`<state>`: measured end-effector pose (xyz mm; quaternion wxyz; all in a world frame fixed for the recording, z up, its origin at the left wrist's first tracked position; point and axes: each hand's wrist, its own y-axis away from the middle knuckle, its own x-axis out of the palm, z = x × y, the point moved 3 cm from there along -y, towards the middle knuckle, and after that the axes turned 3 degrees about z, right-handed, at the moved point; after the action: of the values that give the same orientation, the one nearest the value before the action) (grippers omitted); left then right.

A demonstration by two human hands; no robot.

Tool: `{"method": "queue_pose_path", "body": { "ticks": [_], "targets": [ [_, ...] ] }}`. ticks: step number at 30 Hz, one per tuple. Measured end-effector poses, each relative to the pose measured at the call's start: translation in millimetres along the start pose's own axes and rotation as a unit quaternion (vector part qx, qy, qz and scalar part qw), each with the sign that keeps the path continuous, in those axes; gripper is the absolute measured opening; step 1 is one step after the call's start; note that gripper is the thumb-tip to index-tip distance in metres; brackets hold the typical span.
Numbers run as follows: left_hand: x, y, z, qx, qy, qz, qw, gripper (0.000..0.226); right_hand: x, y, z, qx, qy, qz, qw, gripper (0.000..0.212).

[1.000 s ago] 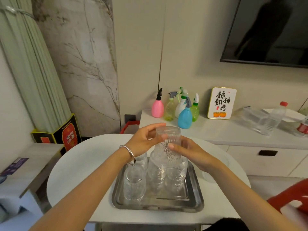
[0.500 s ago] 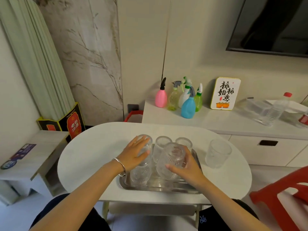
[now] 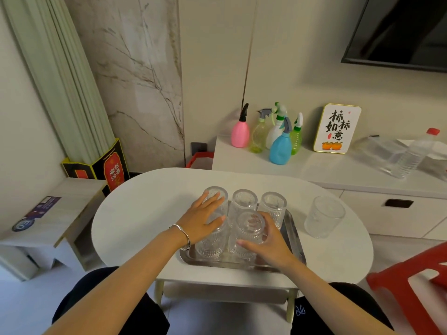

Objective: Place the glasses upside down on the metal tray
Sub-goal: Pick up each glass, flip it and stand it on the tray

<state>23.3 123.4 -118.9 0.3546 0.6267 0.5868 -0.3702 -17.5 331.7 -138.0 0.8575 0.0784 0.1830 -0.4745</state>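
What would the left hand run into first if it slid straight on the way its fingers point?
Most likely the back-left glass on the tray: the left hand points up and away, fingertips already at that glass. Depth is unclear, so contact cannot be confirmed.

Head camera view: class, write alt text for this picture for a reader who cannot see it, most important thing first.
A person's two hands rest on ribbed glasses standing upside down on a metal tray on a white oval table: the left hand lies flat on one, the right hand wraps the front glass. One more glass stands upright on the table, right of the tray.
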Motion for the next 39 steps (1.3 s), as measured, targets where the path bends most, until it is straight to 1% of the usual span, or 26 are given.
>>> {"method": "queue_pose_path", "body": {
  "ticks": [4, 16, 20, 24, 25, 26, 28, 30, 32, 34, 35, 37, 39],
  "targets": [
    [0, 0, -1, 0.000, -0.005, -0.002, 1.000, 0.059, 5, -2, -2, -0.004, 0.002, 0.002, 1.000, 0.077],
    [0, -1, -1, 0.000, -0.006, -0.005, 1.000, 0.058, 10, -5, -14, 0.020, 0.001, 0.007, 1.000, 0.093],
    [-4, -2, -2, 0.000, -0.014, -0.015, 1.000, 0.057, 9, -5, -8, 0.015, 0.016, 0.033, 0.999, 0.078],
    [-16, -10, -13, 0.017, 0.029, -0.072, 0.997, 0.052, -7, -2, 15, -0.006, 0.016, 0.056, 0.998, 0.083],
    [-19, -15, -18, 0.024, 0.041, -0.086, 0.995, 0.050, -17, -2, 24, -0.020, 0.015, 0.056, 0.998, 0.078],
    [-22, -19, -24, 0.032, 0.050, -0.093, 0.994, 0.049, -30, -4, 33, -0.036, 0.010, 0.046, 0.998, 0.070],
    [-24, -31, -37, 0.048, 0.064, -0.094, 0.992, 0.048, -64, -9, 46, -0.066, 0.002, -0.006, 0.998, 0.054],
    [-22, -45, -53, 0.061, 0.070, -0.081, 0.992, 0.048, -102, -17, 48, -0.066, 0.051, -0.074, 0.994, 0.046],
    [-17, -58, -69, 0.070, 0.064, -0.061, 0.994, 0.049, -138, -26, 35, -0.024, 0.155, -0.117, 0.981, 0.053],
    [-10, -70, -84, 0.076, 0.057, -0.043, 0.994, 0.050, -165, -32, 13, 0.053, 0.237, -0.118, 0.963, 0.068],
    [-7, -76, -90, 0.079, 0.055, -0.037, 0.995, 0.050, -175, -34, 4, 0.090, 0.253, -0.111, 0.957, 0.075],
    [-2, -85, -101, 0.081, 0.049, -0.027, 0.995, 0.051, -187, -35, -13, 0.149, 0.246, -0.097, 0.953, 0.087],
    [3, -93, -108, 0.082, 0.043, -0.022, 0.995, 0.051, -190, -36, -25, 0.180, 0.223, -0.081, 0.955, 0.096]
  ]
}}
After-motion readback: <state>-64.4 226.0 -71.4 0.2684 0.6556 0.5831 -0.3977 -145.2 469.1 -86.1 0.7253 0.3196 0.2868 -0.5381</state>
